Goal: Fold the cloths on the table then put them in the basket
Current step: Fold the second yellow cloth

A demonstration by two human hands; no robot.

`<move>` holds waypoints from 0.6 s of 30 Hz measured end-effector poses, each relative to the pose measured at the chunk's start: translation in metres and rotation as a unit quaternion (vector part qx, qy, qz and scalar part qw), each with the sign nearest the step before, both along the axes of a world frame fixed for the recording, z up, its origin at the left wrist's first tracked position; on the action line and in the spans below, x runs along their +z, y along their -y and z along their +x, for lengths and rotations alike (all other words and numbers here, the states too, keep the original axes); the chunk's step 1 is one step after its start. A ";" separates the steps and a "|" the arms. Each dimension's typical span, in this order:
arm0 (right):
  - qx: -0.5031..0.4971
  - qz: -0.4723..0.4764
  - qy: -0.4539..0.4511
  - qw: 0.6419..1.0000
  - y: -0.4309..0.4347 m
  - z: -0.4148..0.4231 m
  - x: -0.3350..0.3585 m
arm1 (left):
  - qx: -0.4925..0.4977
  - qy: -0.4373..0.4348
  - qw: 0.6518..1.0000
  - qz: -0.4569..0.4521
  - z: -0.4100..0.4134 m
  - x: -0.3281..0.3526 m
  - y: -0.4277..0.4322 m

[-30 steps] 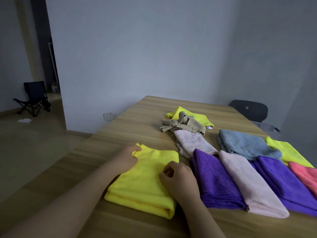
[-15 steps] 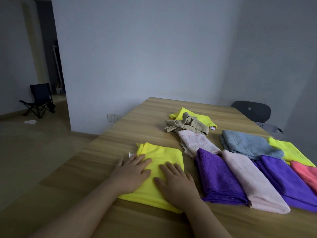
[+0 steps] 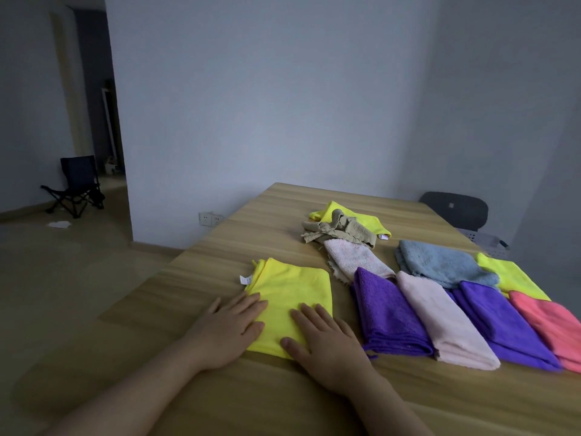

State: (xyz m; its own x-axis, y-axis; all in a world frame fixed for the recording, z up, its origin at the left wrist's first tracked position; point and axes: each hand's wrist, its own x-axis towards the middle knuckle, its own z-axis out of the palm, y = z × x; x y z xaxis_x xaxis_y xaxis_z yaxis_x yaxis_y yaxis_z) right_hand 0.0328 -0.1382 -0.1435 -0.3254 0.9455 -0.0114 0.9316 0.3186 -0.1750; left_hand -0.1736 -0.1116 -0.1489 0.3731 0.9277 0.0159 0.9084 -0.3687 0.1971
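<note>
A folded yellow cloth lies flat on the wooden table in front of me, a white tag at its far left corner. My left hand presses flat on its near left edge, fingers straight. My right hand lies flat on its near right part. To the right sit folded cloths in a row: purple, pale pink, another purple and coral. Further back lie a whitish-pink cloth, a crumpled tan cloth on a yellow one, a blue-grey cloth and another yellow cloth.
A light plastic basket shows past the table's far right edge, beside a dark office chair. A folding chair stands in the doorway at far left. The table's left edge drops to bare floor.
Both hands went from pinching the yellow cloth's fold to lying flat on it, then slid back toward its near edge. The cloth now lies flatter.
</note>
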 end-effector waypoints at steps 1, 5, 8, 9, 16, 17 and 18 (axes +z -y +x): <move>-0.005 0.004 0.000 1.000 0.001 0.001 0.000 | 0.012 0.004 1.000 0.007 -0.002 -0.001 0.002; 0.003 0.060 -0.024 0.998 0.013 0.005 -0.002 | -0.030 -0.005 0.997 0.078 -0.008 -0.002 0.015; 0.041 0.055 -0.042 0.997 0.020 0.006 -0.001 | -0.086 -0.013 0.995 0.046 -0.011 -0.001 0.021; 0.042 0.050 -0.046 0.997 0.021 0.007 -0.001 | -0.083 -0.008 0.996 0.034 -0.012 -0.001 0.022; 0.006 0.114 -0.102 0.988 0.026 0.011 0.001 | -0.046 0.061 0.994 0.078 -0.008 -0.001 0.031; -0.005 0.121 -0.114 0.986 0.027 0.011 0.001 | -0.043 0.080 0.992 0.087 -0.009 -0.001 0.033; -0.016 0.126 -0.129 0.983 0.028 0.012 0.002 | -0.037 0.102 0.989 0.098 -0.011 -0.001 0.035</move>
State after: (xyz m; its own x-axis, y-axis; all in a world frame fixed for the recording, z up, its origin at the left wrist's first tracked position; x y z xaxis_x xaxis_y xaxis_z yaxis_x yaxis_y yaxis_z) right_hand 0.0445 -0.1665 -0.1414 -0.2569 0.9174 0.3040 0.8767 0.3535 -0.3261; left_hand -0.1841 -0.1465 -0.1500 0.4097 0.8700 0.2742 0.8269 -0.4812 0.2911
